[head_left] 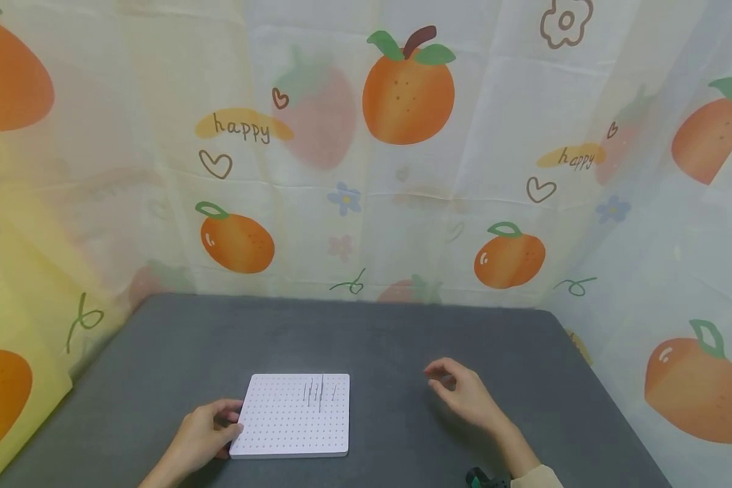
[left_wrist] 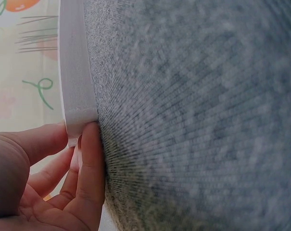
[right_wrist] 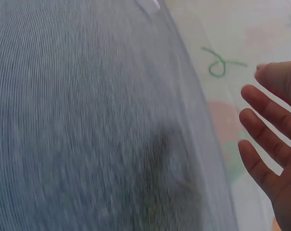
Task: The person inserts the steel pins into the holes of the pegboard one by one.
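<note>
A square white board with rows of small holes lies flat on the grey table. Several thin metal pins stand upright in its far right part. My left hand pinches the board's left edge. In the left wrist view the thumb is on one face and fingers are at the underside of the board's edge; the pins stick out from the top face. Right of the board, my right hand hovers over the table with loosely bent fingers. Nothing shows between its fingers.
The grey cloth-covered table reaches back to a hanging fruit-print curtain, which also rises along both sides. A dark object with a green part is at the bottom edge, near the right sleeve.
</note>
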Motion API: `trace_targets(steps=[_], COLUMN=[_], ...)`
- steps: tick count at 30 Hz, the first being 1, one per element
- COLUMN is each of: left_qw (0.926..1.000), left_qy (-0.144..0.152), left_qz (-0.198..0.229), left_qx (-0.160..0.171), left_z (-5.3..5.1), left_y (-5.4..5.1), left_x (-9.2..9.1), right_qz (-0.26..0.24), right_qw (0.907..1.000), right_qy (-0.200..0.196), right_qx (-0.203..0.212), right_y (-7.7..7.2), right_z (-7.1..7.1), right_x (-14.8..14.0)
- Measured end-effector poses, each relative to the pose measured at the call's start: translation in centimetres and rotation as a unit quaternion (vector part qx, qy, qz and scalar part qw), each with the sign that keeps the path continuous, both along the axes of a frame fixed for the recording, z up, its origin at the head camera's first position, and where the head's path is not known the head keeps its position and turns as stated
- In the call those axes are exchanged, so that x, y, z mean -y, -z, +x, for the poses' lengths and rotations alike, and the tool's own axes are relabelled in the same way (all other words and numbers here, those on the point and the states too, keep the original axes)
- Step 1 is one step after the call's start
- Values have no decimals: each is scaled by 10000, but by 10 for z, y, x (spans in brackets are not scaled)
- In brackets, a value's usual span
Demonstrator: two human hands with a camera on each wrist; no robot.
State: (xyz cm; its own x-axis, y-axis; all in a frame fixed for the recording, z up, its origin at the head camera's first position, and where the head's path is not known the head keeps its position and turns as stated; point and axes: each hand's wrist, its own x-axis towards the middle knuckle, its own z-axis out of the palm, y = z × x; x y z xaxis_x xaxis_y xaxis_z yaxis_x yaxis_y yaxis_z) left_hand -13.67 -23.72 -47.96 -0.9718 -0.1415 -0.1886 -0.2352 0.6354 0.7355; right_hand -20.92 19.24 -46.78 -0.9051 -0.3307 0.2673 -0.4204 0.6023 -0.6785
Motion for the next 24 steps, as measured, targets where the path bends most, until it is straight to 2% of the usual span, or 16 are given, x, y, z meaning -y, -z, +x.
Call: trace_targets(steps=[5, 13, 17, 24], left_qw=[10000, 10000, 10000, 10000], left_qy=[-11, 18, 30, 33], left_qz=[2, -16, -2, -32], left_qx=[52, 35, -28, -59], left_z=[0, -1, 0, -1], left_y=[1, 0, 0, 2], left_x=[0, 0, 0, 1], right_qz=[178, 417, 477, 716], right_qw=[9998, 9982, 9970, 9950], right_qy=[-27, -186, -300, -450], right_qx=[46, 378, 524, 531], right_y=[6, 15, 18, 21], right_z=[-3, -6, -8, -9], right_x=[-17, -39, -46, -52])
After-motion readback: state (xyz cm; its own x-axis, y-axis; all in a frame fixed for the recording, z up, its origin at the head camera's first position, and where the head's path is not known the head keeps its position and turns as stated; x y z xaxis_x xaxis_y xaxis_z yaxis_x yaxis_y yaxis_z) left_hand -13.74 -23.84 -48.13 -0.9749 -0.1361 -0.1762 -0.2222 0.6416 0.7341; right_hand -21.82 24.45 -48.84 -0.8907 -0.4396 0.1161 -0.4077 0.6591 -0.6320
